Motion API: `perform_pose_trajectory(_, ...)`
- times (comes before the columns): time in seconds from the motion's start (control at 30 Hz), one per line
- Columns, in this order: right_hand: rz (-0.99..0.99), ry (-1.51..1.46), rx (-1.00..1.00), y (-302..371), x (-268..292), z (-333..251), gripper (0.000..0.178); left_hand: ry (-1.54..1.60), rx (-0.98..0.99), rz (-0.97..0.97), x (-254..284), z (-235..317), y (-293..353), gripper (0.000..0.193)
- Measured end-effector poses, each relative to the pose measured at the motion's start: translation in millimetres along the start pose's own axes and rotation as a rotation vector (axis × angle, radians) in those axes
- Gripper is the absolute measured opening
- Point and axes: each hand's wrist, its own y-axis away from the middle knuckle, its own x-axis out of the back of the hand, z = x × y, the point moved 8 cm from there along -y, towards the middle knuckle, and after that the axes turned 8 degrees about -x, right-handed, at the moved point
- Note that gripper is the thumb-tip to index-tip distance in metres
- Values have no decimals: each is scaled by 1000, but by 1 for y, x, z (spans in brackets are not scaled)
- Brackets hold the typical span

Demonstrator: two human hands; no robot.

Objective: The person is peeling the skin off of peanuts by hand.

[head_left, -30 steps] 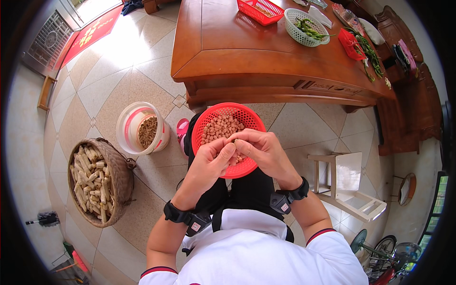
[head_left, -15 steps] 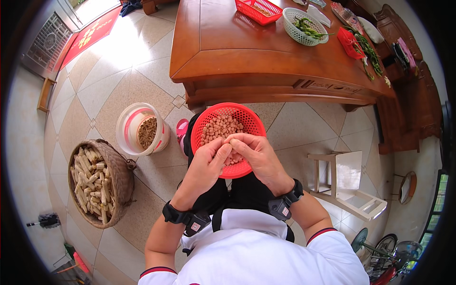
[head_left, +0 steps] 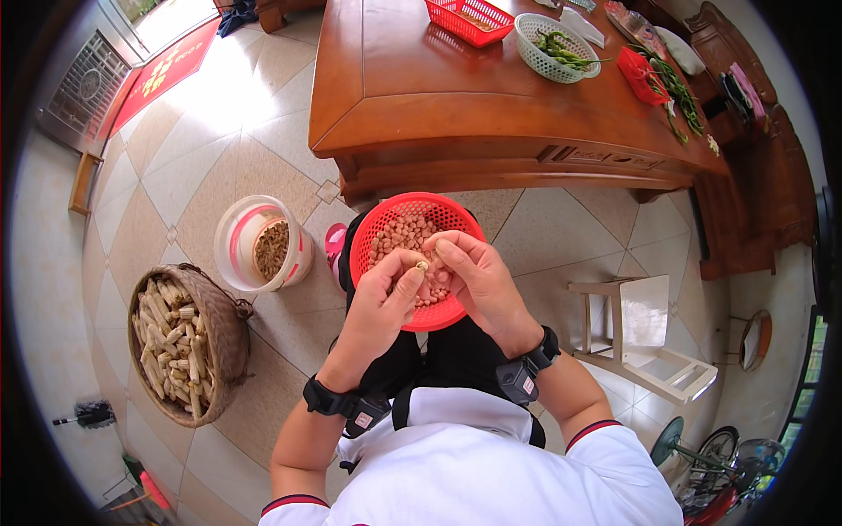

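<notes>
Holding both hands above a red perforated basket, head view: left hand (head_left: 383, 294) and right hand (head_left: 474, 276) sit inside the rim line, near side, tips slightly apart. Left thumb and forefinger pinch a small pale piece (head_left: 422, 266) over the basket middle; other left fingers curl in. Right thumb and forefinger close together just beside it; can't tell if anything is between them. Remaining right fingers bent, partly hidden.

Red basket (head_left: 456, 221) rests on the lap, dark trousers under it; far and side rims show, near rim passes between the wrists. Pinkish-tan nuts (head_left: 396, 238) lie inside, mostly far left part, more below the hands. Gap between hands and the far rim.

White bucket (head_left: 232, 250) stands left, brown shell-like bits (head_left: 273, 249) inside, with a pink slipper (head_left: 335, 238) between bucket and basket. Woven basket (head_left: 230, 346) further left and nearer, full of pale cobs (head_left: 167, 337).

Brown table (head_left: 412, 96) beyond; front edge near the basket's far rim. Tiled floor (head_left: 553, 223) shows right of the basket, up to a white chair (head_left: 645, 316) well apart from the right forearm. Floor also shows between bucket and table.
</notes>
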Motion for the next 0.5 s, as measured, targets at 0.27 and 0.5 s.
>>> perform_pose_trajectory(0.27, 25, 863, 415, 27, -36, -35, 20, 627, 214, 265, 6, -20, 5, 23)
perform_pose_trajectory(0.5, 95, 1263, 700, 37, -50, -37, 30, 711, 245, 223, 6, -34, 2, 26)
